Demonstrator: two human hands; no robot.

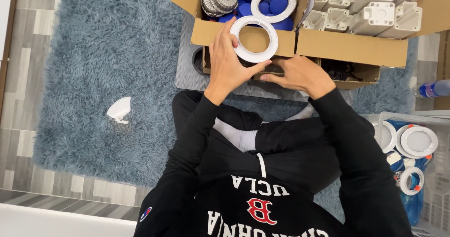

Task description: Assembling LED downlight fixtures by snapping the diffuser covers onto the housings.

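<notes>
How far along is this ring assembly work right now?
Done: finished round units lie in the clear bin at right. In hand: the left hand holds a white ring; the right hand works a dark part. Left: more parts fill the cardboard box.

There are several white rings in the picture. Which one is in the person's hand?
The white ring in front of the cardboard box, gripped by the left hand. The other ring lies untouched inside that box.

At twelve o'clock from me, two open brown cardboard boxes [300, 42] are sitting side by side; at four o'clock, a clear plastic bin [412, 120] is standing.
</notes>
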